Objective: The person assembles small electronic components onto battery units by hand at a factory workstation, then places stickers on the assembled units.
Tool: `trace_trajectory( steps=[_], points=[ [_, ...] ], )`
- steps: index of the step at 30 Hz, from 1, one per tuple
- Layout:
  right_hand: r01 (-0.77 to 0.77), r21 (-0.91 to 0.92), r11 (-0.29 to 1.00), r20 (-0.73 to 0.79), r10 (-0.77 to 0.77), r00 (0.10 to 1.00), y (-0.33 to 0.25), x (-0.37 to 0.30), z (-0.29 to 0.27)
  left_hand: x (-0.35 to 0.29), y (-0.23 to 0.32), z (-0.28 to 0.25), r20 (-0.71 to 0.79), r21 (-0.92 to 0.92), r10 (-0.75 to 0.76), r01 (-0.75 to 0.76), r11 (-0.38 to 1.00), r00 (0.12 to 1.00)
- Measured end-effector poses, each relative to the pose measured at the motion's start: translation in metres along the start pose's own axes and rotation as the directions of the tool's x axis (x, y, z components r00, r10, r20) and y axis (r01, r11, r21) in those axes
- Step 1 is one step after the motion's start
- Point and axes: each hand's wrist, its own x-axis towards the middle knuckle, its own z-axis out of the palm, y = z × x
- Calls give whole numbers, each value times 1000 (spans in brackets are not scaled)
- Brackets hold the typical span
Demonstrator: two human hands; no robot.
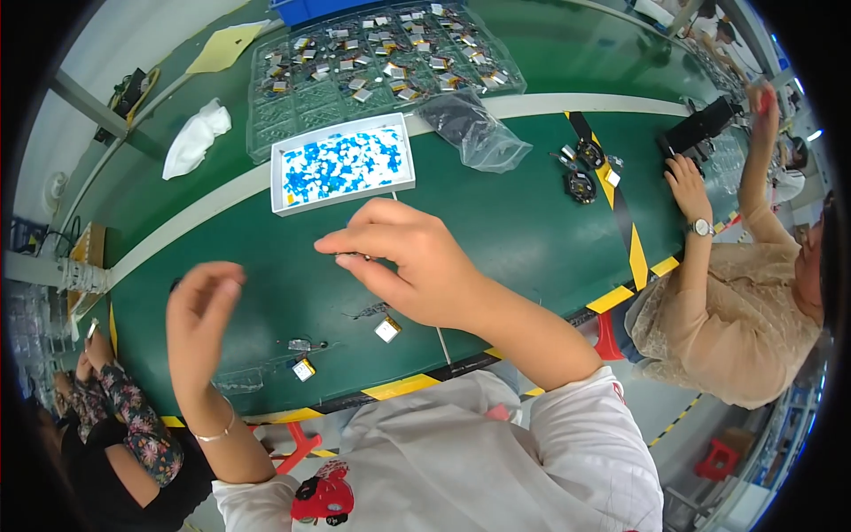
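Note:
My right hand [417, 257] is above the middle of the bench, thumb and forefinger pinched on a small dark part [355, 256] that is mostly hidden. To the left, my left hand [202, 310] is raised with curled fingers, thumb close to the forefinger. A dark edge [175, 285] shows behind it; what it belongs to is hidden. Below my right hand lies a silvery battery pouch [387, 329] with dark wires beside it. Nearer the front edge, a second battery pouch [304, 369] with a yellow end lies next to a small wired piece [301, 345].
Beyond my hands stands a white box [344, 204] of blue and white bits. Behind it is a clear compartment tray [266, 115] of wired batteries. A plastic bag [483, 137] and black round housings [581, 186] lie to the right. Co-workers sit on both sides, one resting a hand [687, 188] on the bench.

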Motion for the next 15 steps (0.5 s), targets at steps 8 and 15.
trace_trajectory(
  steps=[8,15],
  points=[
    [-185,110,977,11,184,983,-3,-1,11,-5,-88,-56,-280,694,124,111,712,952],
    [-223,74,972,35,221,975,-6,-1,12,-9,-85,-59,-461,763,126,320,561,878]
  ],
)
